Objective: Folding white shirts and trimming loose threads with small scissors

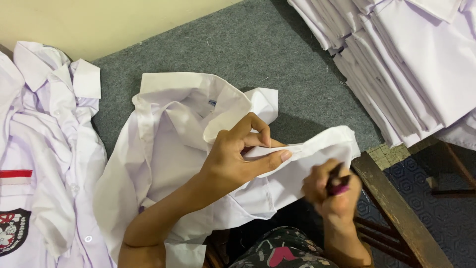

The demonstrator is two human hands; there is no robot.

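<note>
Pinching the white shirt (163, 149) edge taut, left hand (238, 159) steadies it; right hand (334, 191) grips a dark small tool (338, 182)

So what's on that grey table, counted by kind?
Loose white shirts: 2, the shirt being worked on, pinched by the left hand, and the badged shirt.
Stacks of folded white cloth: 1, the stack.
Small dark tools: 1, the tool in the right hand.
Total: 4

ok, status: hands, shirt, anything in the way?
Left hand pinching the white shirt at a folded edge. Right hand closed on a small dark and pink tool, blurred. Shirt stack and another shirt lie apart; nothing in the way.
</note>
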